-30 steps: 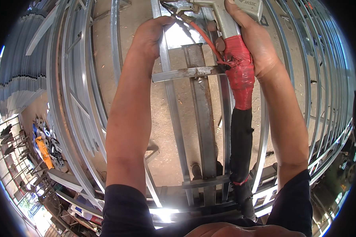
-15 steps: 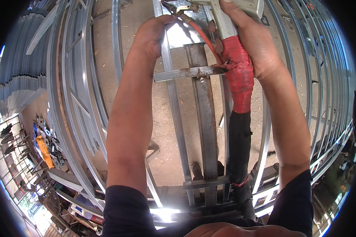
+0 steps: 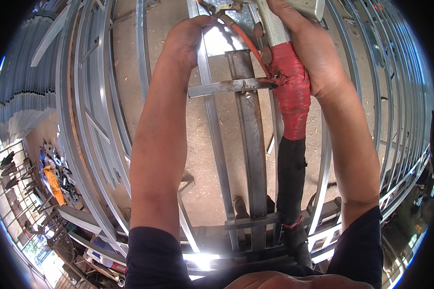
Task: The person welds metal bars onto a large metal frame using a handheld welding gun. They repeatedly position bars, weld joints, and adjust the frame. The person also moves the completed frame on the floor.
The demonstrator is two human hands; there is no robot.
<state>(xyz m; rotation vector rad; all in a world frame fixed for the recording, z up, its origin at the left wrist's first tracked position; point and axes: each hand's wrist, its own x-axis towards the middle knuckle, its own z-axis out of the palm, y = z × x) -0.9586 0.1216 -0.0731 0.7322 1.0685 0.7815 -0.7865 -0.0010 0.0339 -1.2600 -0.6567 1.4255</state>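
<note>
My right hand (image 3: 316,53) is wrapped round a silver hand-held welding gun (image 3: 275,29) at the top of the view. Red tape (image 3: 291,91) covers its lower end, and a black-sleeved cable (image 3: 291,178) runs from there down toward my body. An orange hose (image 3: 248,43) bends from the gun's front fittings (image 3: 224,9) to the tape. My left hand (image 3: 185,38) is closed on a long square steel tube (image 3: 214,120), its thumb beside those fittings. Some of its fingers are hidden. A short flat steel bar (image 3: 226,87) crosses the tube below.
A brown-grey steel beam (image 3: 251,139) runs lengthwise between the tubes, with a shiny plate (image 3: 222,41) at its far end. Long tubes (image 3: 89,96) and a stacked bundle (image 3: 26,82) lie left; more rails (image 3: 395,96) stand right. A shoe (image 3: 241,208) shows on the floor.
Both hands and the gun hold nearly the same place. The view has shifted slightly, so the tubes and beam sit a little differently in it.
</note>
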